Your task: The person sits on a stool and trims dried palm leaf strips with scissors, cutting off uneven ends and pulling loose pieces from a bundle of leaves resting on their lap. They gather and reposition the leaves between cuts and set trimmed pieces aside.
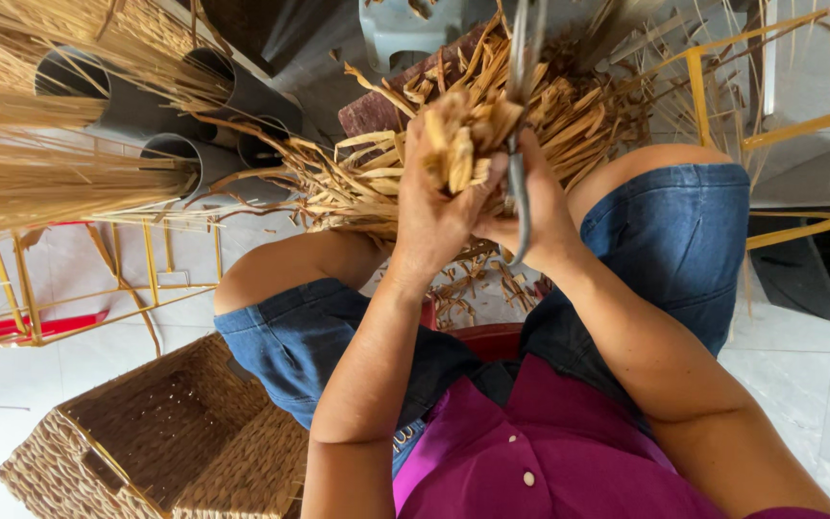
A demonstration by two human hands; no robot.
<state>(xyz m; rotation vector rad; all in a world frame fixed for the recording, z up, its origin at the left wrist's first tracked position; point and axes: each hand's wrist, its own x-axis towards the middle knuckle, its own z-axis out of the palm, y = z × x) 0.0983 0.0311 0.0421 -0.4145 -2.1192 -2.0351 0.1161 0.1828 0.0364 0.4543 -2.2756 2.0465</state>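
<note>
Straw bundle [458, 144] fills both hands [434, 207], scissors [521, 144] crowding its right edge.

Tan straw bundle [458, 144] — yellow frame [780, 125]

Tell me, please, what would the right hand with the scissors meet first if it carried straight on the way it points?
Probably the bundle of dried straw strips that the left hand grips: the scissors in the right hand already lie against it, though depth is hard to judge.

No packages, labels, signs or screens show anywhere in this view.
</note>
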